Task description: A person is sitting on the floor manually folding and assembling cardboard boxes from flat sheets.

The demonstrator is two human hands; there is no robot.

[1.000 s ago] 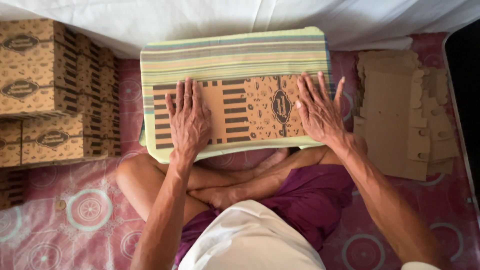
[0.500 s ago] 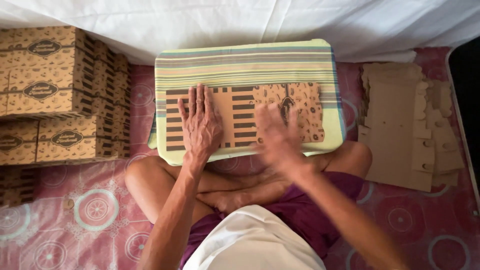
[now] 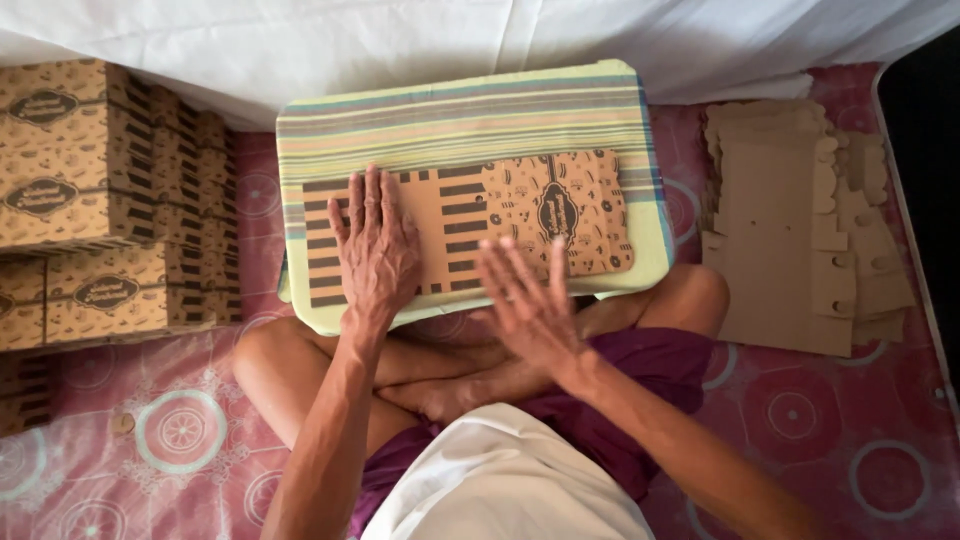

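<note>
A flat, unfolded brown cardboard box blank (image 3: 520, 215) with dark stripes and printed patterns lies on a striped yellow-green cushion (image 3: 460, 110) resting on my crossed legs. My left hand (image 3: 375, 250) lies flat, fingers spread, pressing on the striped left part of the blank. My right hand (image 3: 530, 300) hovers open with fingers apart above the cushion's near edge, just over the blank's lower middle, holding nothing.
Assembled brown printed boxes (image 3: 90, 200) are stacked at the left. A pile of plain flat cardboard blanks (image 3: 790, 230) lies at the right on the pink patterned mat (image 3: 180, 430). A white sheet (image 3: 500, 40) runs along the far side.
My right hand has lifted off the right part of the blank and swung left toward the middle. My left hand stays pressed down. The view has shifted slightly.
</note>
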